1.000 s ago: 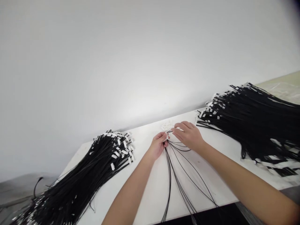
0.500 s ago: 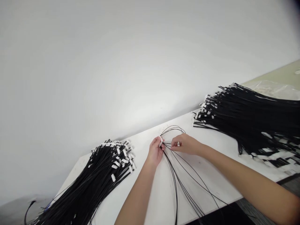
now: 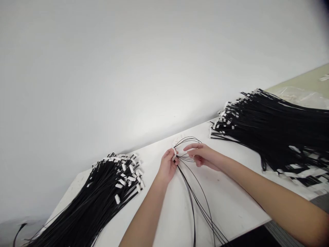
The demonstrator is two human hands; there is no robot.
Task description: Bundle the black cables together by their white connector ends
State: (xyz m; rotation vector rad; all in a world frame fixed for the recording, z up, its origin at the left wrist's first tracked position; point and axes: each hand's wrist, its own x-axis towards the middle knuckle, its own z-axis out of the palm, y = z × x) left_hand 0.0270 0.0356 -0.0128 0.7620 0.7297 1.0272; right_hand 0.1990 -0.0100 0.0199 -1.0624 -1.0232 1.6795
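Observation:
My left hand (image 3: 167, 167) is closed on a small white connector (image 3: 174, 153), pinching it between thumb and fingers. Thin black wires (image 3: 189, 192) run from it down across the white table (image 3: 177, 209) toward the front edge. Other wires form a loop (image 3: 189, 138) between the connector and my right hand (image 3: 202, 155). That hand is just right of the connector, its fingers stretched out and the thumb apart from them. Part of the loop passes out of sight behind it; whether a wire touches the palm is hidden.
A thick pile of black cables with white connectors (image 3: 84, 209) lies at left. A larger pile of the same cables (image 3: 277, 127) spreads at right, near a clear plastic bag (image 3: 303, 97). A pale wall (image 3: 154, 68) rises behind the table.
My right hand has let its pinch on the wires go and its fingers have spread. A long wire that trailed to the lower right has been drawn in. My left hand keeps its grip.

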